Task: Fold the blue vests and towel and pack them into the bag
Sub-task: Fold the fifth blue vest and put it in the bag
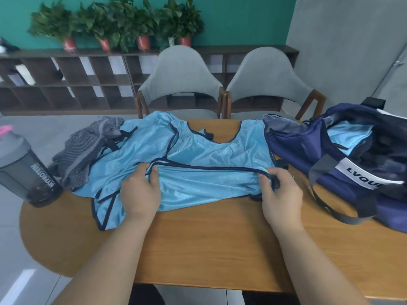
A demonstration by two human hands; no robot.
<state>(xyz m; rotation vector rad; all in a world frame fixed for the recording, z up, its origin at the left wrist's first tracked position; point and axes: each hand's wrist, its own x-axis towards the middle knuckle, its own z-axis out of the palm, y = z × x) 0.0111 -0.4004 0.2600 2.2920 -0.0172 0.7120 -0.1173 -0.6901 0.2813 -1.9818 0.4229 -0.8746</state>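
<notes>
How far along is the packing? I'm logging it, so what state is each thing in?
top vest: spread on the table, not yet folded, dark-trimmed edge pinched by left hand and right hand
second vest: unfolded, partly under top vest
towel: crumpled, unfolded
bag: open
packed vest: folded, inside bag
bottle: upright, lid on

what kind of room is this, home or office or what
Probably an office lounge or meeting room: a wooden table with two matching grey chairs, a long cubby shelf along the teal wall, potted plants in a row on top.
</notes>
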